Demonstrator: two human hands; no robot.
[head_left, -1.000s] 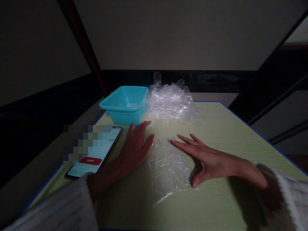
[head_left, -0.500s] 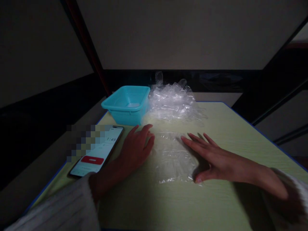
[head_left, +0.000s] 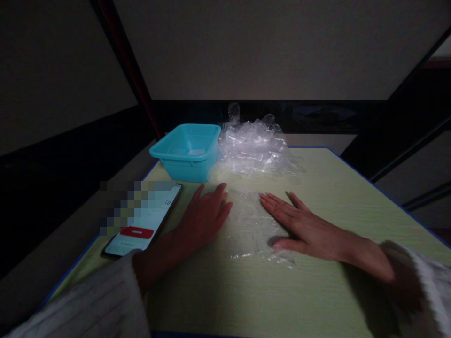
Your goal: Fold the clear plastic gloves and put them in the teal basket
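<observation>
A clear plastic disposable glove (head_left: 252, 230) lies spread on the table between my hands; its outline is faint, so its finger parts are hard to make out. My right hand (head_left: 299, 225) rests flat on its right side, fingers stretched out and thumb apart. At its upper left edge is my left hand (head_left: 204, 211), fingers spread and slightly bent, the tips by the plastic. Neither hand grips anything. Behind them sits a crumpled heap of clear plastic gloves (head_left: 255, 145), some finger shapes sticking up.
A turquoise plastic basin (head_left: 186, 166) stands left of the heap, with something pale inside. Left of my left hand lies a phone (head_left: 141, 230) with a lit screen, partly pixelated. The pale yellow-green table (head_left: 211, 300) has a blue edge, and a wall rises behind it.
My right hand has moved slightly left and flattened over the glove, its thumb now farther in. My left hand has shifted a little right. The glove's lower right edge looks more rumpled.
</observation>
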